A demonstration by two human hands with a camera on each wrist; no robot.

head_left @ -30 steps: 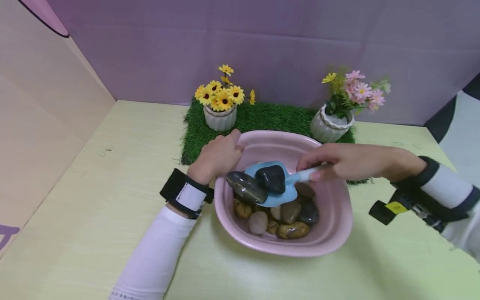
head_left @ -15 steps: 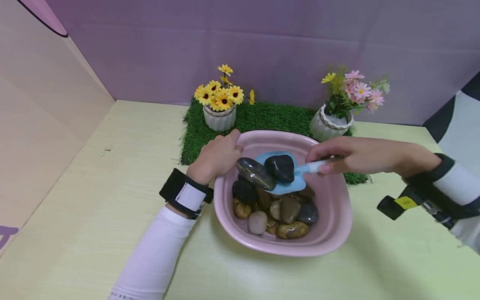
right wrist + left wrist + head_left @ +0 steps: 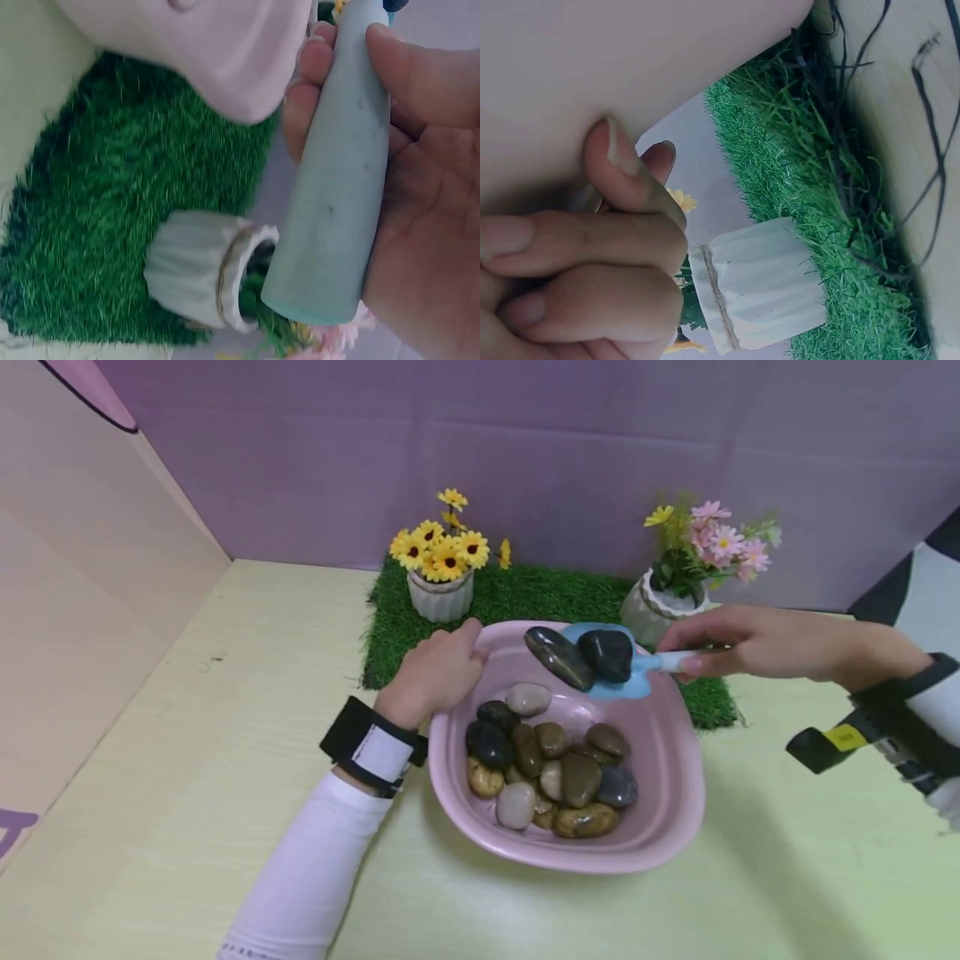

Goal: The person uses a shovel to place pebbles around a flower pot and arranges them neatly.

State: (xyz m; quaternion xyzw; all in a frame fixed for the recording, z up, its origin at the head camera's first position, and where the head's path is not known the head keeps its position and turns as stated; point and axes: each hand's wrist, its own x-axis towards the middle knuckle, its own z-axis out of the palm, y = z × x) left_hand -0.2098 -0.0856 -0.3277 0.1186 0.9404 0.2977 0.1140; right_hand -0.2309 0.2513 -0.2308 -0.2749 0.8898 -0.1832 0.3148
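A pink basin (image 3: 667, 827) with several smooth wet stones (image 3: 581, 779) stands on the table. My left hand (image 3: 435, 672) grips its upper left rim; in the left wrist view the fingers (image 3: 622, 244) are curled at the basin's edge. My right hand (image 3: 757, 647) holds a light blue shovel by its pale handle (image 3: 334, 180). The shovel's blade (image 3: 626, 689) is over the basin's back right part. On it lie a black stone (image 3: 606, 655) and a long dark stone (image 3: 558, 657), which juts past the blade's left side.
Behind the basin lies a green artificial grass mat (image 3: 540, 585). A white pot of yellow flowers (image 3: 441, 597) stands on its left, and a white pot of pink flowers (image 3: 652, 614) on its right. A purple backdrop (image 3: 525, 443) rises behind the table.
My right hand has lifted the shovel with the two dark stones up and to the right, uncovering more stones in the basin. The left hand stays on the rim.
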